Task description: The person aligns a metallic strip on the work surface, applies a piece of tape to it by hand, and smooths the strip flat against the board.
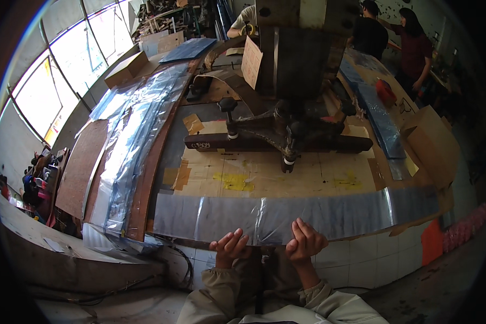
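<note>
Along the near edge of the table lies a long strip of clear plastic sheet (351, 211), with bright glare lines across it. My left hand (231, 247) is at its front edge, fingers bent and close together. To its right my right hand (306, 240) overlaps the same edge, its fingers pressed together and thumb alongside. Both hands look closed; anything thin or clear between the fingers cannot be made out. Beyond the strip is a tan work surface (286, 181) with yellow patches. Above it stands a press machine's dark bar (318, 143) on a spoked metal bracket (259, 129).
Shiny plastic sheets (137, 146) are heaped on the left. More blue-tinted sheets (379, 116) and an open cardboard box (429, 143) stand right. A machine column (302, 65) blocks the centre back. Two people (413, 51) stand far right; another person's arm (244, 21) shows behind the column.
</note>
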The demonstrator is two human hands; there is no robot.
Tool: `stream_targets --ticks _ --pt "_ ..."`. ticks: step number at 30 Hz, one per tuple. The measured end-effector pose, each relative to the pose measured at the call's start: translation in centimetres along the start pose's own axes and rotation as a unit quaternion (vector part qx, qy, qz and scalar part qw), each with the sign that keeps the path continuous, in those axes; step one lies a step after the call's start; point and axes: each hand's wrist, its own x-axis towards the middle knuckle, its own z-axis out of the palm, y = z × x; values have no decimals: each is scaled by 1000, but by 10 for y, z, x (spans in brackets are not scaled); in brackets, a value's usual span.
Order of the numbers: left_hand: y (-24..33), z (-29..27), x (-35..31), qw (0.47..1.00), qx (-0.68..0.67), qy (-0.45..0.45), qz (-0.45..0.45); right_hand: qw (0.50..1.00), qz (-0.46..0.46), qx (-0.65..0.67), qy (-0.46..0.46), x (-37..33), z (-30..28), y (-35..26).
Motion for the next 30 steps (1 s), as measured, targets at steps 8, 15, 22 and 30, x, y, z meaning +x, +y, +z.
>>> stream_targets --ticks 8,15,22,30 --pt "9 6 -7 999 -2 13 -40 1000 6 -5 22 -3 2 0" --pt "6 7 -6 999 -15 -9 -32 1000 18 3 10 2 1 -1" --pt "3 2 -3 1000 15 -14 3 1000 24 -1 8 -2 -1 -2" --pt "4 4 -1 1000 -3 1 -17 1000 17 -3 13 -1 0 -3"
